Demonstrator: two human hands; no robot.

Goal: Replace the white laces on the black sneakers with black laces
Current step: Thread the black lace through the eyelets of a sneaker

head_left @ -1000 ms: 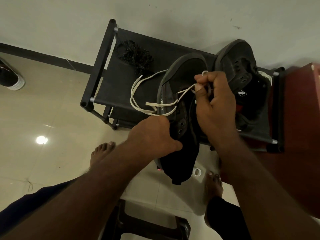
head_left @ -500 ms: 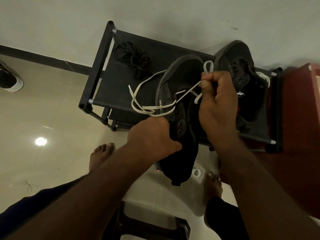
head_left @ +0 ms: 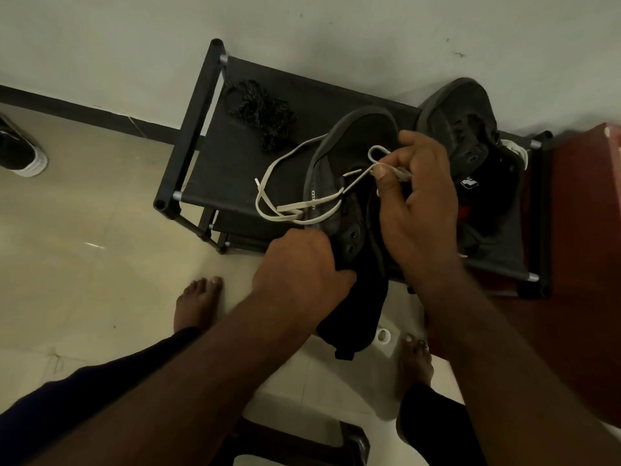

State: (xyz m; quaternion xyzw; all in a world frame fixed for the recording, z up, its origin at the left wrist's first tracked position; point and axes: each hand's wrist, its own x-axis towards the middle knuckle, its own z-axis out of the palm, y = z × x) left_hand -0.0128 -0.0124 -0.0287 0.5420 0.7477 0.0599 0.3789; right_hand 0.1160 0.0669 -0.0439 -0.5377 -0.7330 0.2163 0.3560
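- I see the rack (head_left: 198, 129) backed onto the wall (head_left: 302, 28), its right end against a red cabinet (head_left: 578, 213).
- Open floor (head_left: 84, 247) lies left of the rack; a stray shoe (head_left: 20, 153) sits at the far left edge.
- The near side is tight: left foot (head_left: 196, 304), right foot (head_left: 415, 361), and a stool (head_left: 349, 438) at the bottom edge.
- The sneaker (head_left: 356, 142) overhangs the rack's front edge, toe over the rack, heel hanging between the feet.
- The second sneaker (head_left: 463, 129) lies on the rack's right end, just beside the right hand (head_left: 416, 203).
- Black laces (head_left: 262, 112) are bundled at the rack's back left, well apart from both hands.
- Left hand (head_left: 302, 274): fingers (head_left: 342, 275) curled round the sneaker's side, by the eyelets.
- Right hand: thumb and forefinger pinch the white lace (head_left: 268, 183), a small loop standing above the thumb.
- The lace's loose ends trail over the sneaker's left side onto the rack.
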